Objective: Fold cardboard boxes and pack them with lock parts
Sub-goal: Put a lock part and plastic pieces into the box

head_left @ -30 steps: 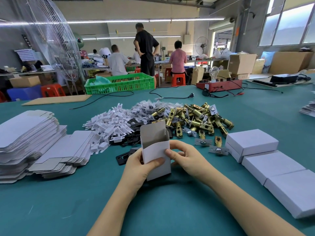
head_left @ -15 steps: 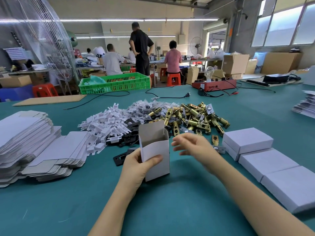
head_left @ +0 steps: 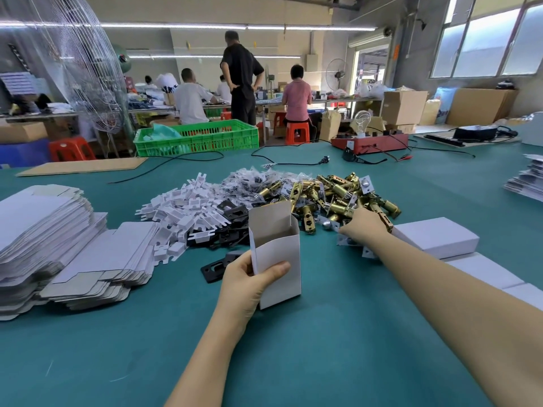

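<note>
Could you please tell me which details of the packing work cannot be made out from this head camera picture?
- Right hand: its fingers reach into the brass latch pile; the back of the hand hides whether they grip a part.
- Open box held by the left hand: its front wall hides the inside and bottom.
- Closed white boxes: the right forearm covers part of the row, and the frame edge cuts it.

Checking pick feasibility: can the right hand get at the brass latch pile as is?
Probably yes. The right hand already lies at the near edge of the brass latch pile, nothing between them; the left hand holds the open box off to the side.
</note>
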The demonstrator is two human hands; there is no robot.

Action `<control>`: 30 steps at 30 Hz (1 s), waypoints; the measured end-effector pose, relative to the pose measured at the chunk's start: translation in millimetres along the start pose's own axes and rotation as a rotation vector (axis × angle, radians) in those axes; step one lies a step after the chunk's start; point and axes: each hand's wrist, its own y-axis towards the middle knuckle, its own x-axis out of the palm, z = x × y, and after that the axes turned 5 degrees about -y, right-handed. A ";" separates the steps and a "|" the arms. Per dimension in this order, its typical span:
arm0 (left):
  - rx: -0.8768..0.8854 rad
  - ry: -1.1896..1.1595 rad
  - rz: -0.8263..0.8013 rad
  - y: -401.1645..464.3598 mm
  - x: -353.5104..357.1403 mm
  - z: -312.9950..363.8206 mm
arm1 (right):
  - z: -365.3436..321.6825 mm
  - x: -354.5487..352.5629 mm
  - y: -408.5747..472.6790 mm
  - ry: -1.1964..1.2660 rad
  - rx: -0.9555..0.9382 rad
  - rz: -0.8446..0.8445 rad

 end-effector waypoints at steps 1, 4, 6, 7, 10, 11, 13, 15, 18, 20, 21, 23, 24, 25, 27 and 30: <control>-0.002 -0.007 0.003 0.1 -0.1 0.0 | -1.5 -0.6 0.3 -0.003 0.001 -0.016; 0.002 0.003 0.005 0.4 -0.1 -0.1 | -4.4 -4.1 -4.3 -0.048 -0.010 -0.051; 0.007 0.017 0.002 0.2 0.0 -0.3 | -4.9 -5.4 -8.5 -0.106 -0.038 -0.036; 0.008 0.019 0.002 -0.3 0.3 -0.2 | -4.0 -6.2 -10.8 -0.114 -0.041 -0.030; 0.012 0.023 0.000 -0.8 0.3 0.0 | 1.0 -9.8 -18.3 0.055 0.000 -0.027; 0.010 0.022 0.002 -0.8 0.6 0.2 | 2.7 -12.7 -21.7 0.200 0.038 -0.033; 0.008 0.012 0.009 -0.9 0.9 -0.1 | 5.5 -19.4 -29.7 0.546 0.115 -0.071; 0.007 0.010 0.014 -1.1 1.7 -0.1 | 7.3 -26.2 -40.6 0.942 0.167 -0.183; 0.009 0.021 0.022 -1.3 1.6 -0.2 | 8.3 -34.8 -52.0 1.540 0.208 -0.443; 0.009 0.033 0.026 -1.4 1.3 -0.2 | 8.2 -39.4 -54.8 1.832 0.175 -0.583; 0.013 0.035 0.024 -1.6 1.5 0.1 | 7.8 -40.2 -55.0 1.957 0.140 -0.643; 0.021 0.030 0.016 -2.0 1.8 0.7 | 5.3 -41.1 -56.8 2.134 0.069 -0.741; 0.024 0.026 0.014 -1.9 2.0 0.7 | 3.6 -41.8 -58.3 2.174 0.042 -0.773; 0.025 0.027 0.011 -1.7 2.2 0.7 | 2.3 -42.1 -58.8 2.177 0.018 -0.795; 0.021 0.032 0.005 -1.3 2.4 0.6 | -1.2 -44.5 -62.1 2.105 -0.024 -0.799; 0.020 0.032 -0.001 -1.7 1.8 0.7 | -7.9 -50.4 -67.5 1.980 -0.086 -0.764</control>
